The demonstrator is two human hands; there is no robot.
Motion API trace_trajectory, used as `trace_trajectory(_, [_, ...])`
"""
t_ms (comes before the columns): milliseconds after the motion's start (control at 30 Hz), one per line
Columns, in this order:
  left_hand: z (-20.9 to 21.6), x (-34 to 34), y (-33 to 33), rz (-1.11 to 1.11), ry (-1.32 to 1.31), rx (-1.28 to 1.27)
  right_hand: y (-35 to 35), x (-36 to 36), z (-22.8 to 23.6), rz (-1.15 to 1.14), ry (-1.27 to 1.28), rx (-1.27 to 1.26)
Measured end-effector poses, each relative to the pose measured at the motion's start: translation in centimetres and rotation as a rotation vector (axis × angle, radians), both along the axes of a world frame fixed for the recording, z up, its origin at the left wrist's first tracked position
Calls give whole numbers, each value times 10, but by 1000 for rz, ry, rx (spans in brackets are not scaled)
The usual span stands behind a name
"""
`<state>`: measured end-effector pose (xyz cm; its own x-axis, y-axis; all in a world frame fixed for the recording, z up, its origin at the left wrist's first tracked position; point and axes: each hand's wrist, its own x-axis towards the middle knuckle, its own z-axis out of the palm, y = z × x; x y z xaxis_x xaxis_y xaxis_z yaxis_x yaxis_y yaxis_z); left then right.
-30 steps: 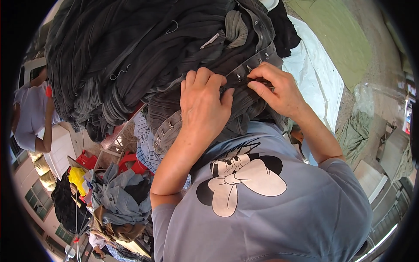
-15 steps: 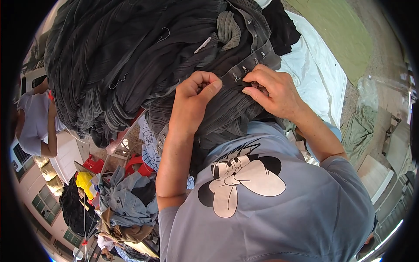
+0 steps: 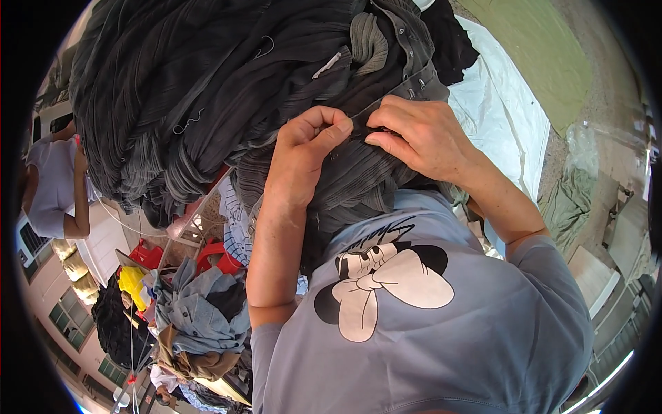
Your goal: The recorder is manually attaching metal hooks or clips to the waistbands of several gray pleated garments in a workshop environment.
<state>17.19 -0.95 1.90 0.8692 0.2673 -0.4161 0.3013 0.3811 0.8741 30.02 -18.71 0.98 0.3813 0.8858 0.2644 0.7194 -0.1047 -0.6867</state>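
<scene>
Crossing grey shirt (image 3: 455, 345): black script (image 3: 378, 233). Left hand (image 3: 303, 141) pinched, right hand (image 3: 434, 138) half-curled; cannot tell what either grips. Dark pleated cloth (image 3: 358, 172) beneath both, right hand masking part of hook strip (image 3: 422, 90). Beyond: dark heap (image 3: 200, 76), white sheet (image 3: 507, 90), person (image 3: 56, 183) far left.

black script lettering (image 3: 370, 235) | near, on the wearer's grey-blue T-shirt (image 3: 448, 345), foreshortened || narrow white strip (image 3: 327, 65) | far, on dark pleated garments (image 3: 172, 83), any print too small || wording: none clearly legible
</scene>
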Motion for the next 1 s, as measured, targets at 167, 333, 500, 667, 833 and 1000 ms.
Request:
trace_trajectory(167, [1,1,-1,-13,3,35,-3,4,5,27,-12,-16])
trace_trajectory(333, [1,2,-1,-26,16,47,-2,6,6,45,3,-42])
trace_trajectory(500, [1,3,-1,-34,5,63,1,9,7,69,5,-89])
trace_trajectory(667, [0,3,-1,-34,5,54,4,17,8,105,87,-152])
trace_trajectory(833, [-1,3,-2,-28,9,50,6,21,3,130,113,-120])
trace_trajectory(1000, [-3,2,-2,6,-5,43,1,23,1,85,237,-142])
